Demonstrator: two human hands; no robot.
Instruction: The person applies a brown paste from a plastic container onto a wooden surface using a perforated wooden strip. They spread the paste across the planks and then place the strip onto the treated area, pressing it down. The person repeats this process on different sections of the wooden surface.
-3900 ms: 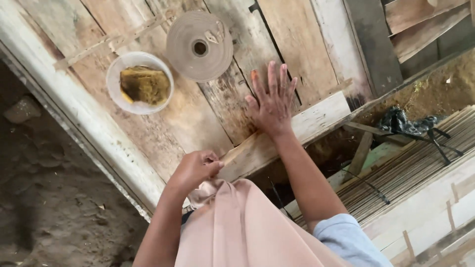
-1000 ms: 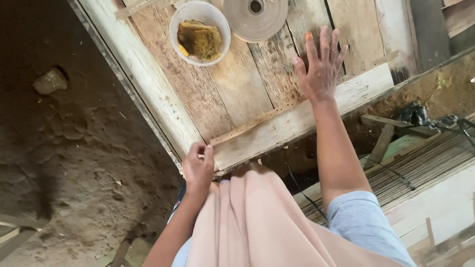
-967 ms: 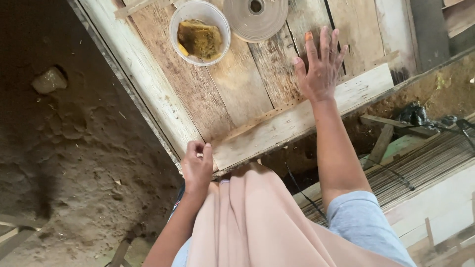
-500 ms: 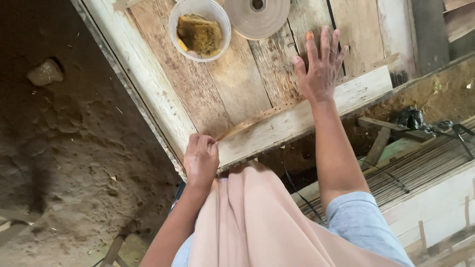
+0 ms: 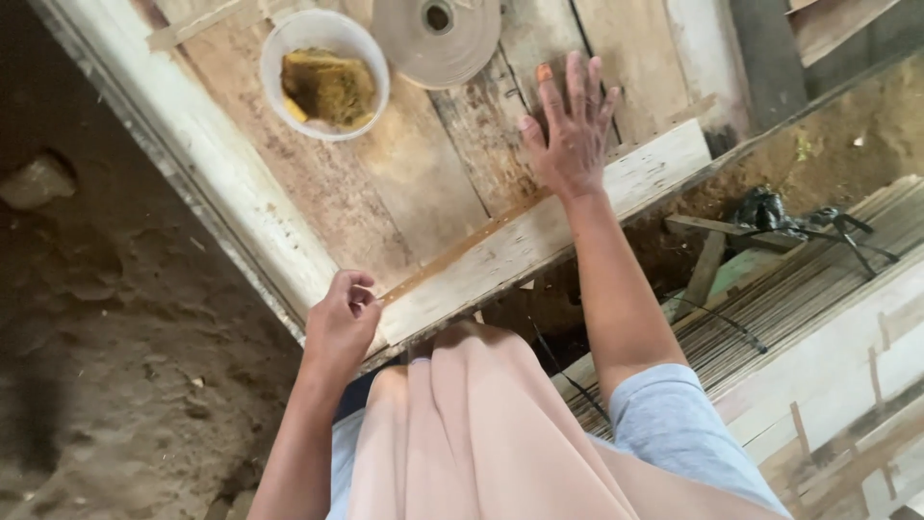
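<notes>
The left hand (image 5: 342, 323) is pinching the near end of a thin brown strip (image 5: 462, 252) between thumb and curled fingers (image 5: 360, 293), at the corner of the wooden board (image 5: 539, 241). The strip is running along the board's upper edge toward the right hand (image 5: 570, 135), which is pressing flat, fingers spread and unclenched, over the strip's far part. A plastic bowl (image 5: 325, 60) and a tape roll (image 5: 438, 39) are sitting well beyond.
</notes>
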